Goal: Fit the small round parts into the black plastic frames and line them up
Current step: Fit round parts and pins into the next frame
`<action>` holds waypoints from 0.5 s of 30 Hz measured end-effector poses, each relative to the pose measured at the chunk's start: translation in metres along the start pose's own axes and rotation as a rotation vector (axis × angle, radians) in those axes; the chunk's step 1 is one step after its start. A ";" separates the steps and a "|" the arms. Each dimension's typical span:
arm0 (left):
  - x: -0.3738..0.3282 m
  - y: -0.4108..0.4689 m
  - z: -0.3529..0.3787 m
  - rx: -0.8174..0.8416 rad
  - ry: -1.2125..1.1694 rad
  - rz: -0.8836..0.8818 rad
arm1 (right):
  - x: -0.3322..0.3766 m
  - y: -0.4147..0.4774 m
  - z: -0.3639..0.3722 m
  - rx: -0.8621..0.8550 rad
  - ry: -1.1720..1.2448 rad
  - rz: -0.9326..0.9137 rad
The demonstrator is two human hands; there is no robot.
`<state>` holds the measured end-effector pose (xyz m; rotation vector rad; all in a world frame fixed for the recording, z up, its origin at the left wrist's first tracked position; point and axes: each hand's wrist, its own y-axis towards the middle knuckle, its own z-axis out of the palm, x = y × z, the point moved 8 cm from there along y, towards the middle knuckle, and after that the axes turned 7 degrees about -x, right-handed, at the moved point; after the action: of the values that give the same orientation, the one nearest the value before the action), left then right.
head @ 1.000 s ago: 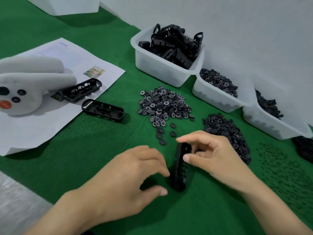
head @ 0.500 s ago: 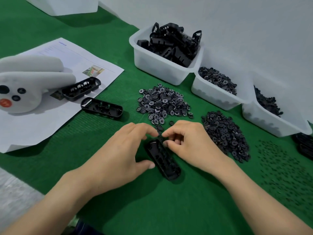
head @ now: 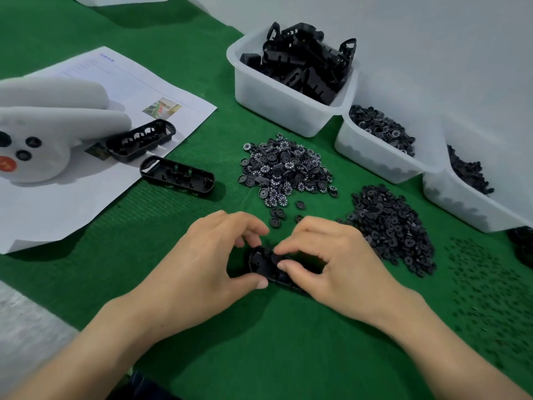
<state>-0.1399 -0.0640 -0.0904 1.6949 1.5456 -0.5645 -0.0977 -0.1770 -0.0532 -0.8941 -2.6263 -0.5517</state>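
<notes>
Frame (head: 261, 262) has swung from slanted to crosswise btw the hands. Left hand (head: 207, 264) grips its left end; right hand (head: 326, 261) pinches its middle. Disc under the fingertips? Can't tell. Step: prob. seating a part. Next: fetch from loose discs (head: 275, 222) just beyond the grip. Pile (head: 389, 226) crowds the right; bare mat (head: 274, 342) on the near side.

Matt black plastic frame (head: 264, 265) — ribbed green cloth mat (head: 274, 342), translucent plastic bins (head: 277, 102)
</notes>
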 end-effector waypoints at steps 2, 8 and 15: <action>0.000 0.000 0.000 0.002 -0.003 -0.004 | 0.005 0.001 -0.001 -0.021 -0.063 -0.054; 0.001 0.001 0.001 0.021 0.000 -0.016 | 0.008 0.003 0.004 0.060 -0.109 -0.115; 0.002 0.000 -0.001 0.010 -0.021 -0.043 | -0.024 0.029 0.003 -0.019 -0.122 0.049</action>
<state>-0.1396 -0.0621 -0.0914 1.6610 1.5700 -0.6116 -0.0612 -0.1665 -0.0586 -1.0258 -2.7027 -0.5262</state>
